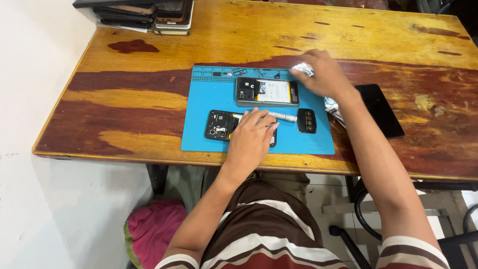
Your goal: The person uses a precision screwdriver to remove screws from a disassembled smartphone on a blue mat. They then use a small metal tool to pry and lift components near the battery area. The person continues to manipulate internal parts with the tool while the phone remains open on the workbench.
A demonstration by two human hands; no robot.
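Head camera looked down on a wooden table (149,99) with a blue mat (209,134). Left hand (250,137) rested flat, fingers loosely together, on an opened black phone (219,124) at the mat's near edge, beside a silver screwdriver (284,117). Right hand (323,74) was closed on a small white wad (301,68) at the mat's far corner, just beside a second opened phone (267,91). A small black cover (306,120) lay near the screwdriver.

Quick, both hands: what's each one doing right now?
Left hand: resting on the lower opened phone, fingers on a silver tool; grip cannot be told.
Right hand: closed on a small whitish object.
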